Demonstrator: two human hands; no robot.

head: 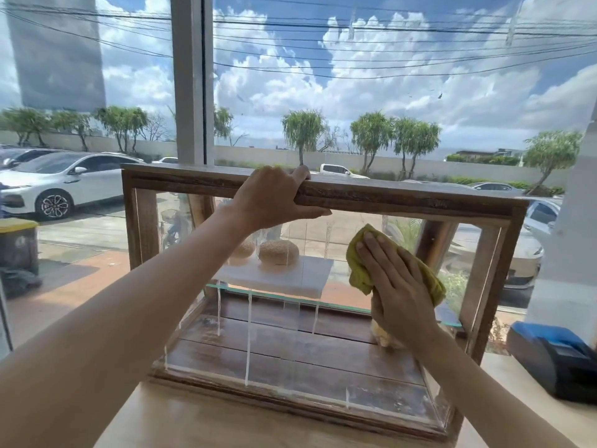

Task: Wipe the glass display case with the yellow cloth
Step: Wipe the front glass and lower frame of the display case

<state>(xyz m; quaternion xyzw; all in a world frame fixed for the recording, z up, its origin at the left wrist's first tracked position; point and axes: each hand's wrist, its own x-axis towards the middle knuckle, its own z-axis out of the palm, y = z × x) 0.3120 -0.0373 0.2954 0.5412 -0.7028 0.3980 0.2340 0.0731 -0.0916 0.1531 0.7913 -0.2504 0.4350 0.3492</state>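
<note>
A wood-framed glass display case (420, 202) stands on a light counter in front of a big window. My left hand (274, 197) grips the top wooden rail of the case, fingers over the top and thumb under the front edge. My right hand (397, 282) lies flat on the front glass at the right side, pressing the yellow cloth (358, 263) against the pane. The cloth sticks out above and to the left of my fingers and also on the right. White drips run down the glass. Two round sesame buns (279, 252) sit inside on a white board.
A black and blue device (555, 360) sits on the counter (200, 421) at the right of the case. A white wall edge (562, 253) rises at the far right. Behind the window lie a car park with cars, trees and sky.
</note>
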